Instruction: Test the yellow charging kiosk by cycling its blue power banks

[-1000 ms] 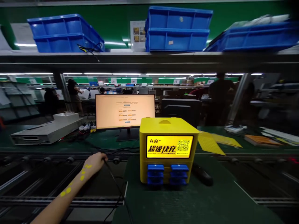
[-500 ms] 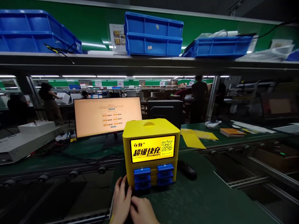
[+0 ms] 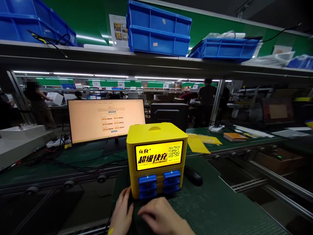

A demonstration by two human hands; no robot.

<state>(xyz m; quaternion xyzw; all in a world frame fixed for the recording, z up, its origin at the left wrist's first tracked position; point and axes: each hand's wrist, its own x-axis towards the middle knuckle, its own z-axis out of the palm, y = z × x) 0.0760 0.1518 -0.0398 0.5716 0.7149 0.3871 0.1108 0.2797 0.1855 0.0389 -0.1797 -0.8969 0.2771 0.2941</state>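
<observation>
Yellow plastic charging box [image 3: 156, 156] is sitting right in the middle of the frame, on the dark green mat [image 3: 220, 209] that's covering the tabletop, with its lit screen and the blue power banks [image 3: 158, 183] in its slots facing the camera. Both hands are hanging out at the bottom centre, just in front of it. The left hand [image 3: 121, 212] is lying at the mat's left edge with its fingertips nearly touching the box's lower left corner, fingers loosely spread, grip on nothing as far as I can see. The right hand [image 3: 163, 218] is resting palm down on the mat just below the blue slots, fingers relaxed and pointing left, also holding nothing.

Compared to half a second ago, the two hands are sitting a bit further apart now; back then they were overlapping right under the box. The right one is now showing bigger and more to the right in the frame. A full second ago only the left arm was visible, stretched out to a cable at the lower left, so that's a big change. The box itself is staying put.

Around it: a black mouse-like thing [image 3: 193, 175] is lying just right of the box, a glowing monitor [image 3: 106, 120] is standing behind it to the left, yellow sheets [image 3: 199, 143] are lying behind to the right, and blue bins [image 3: 157, 29] are sitting on the shelf at the top.
</observation>
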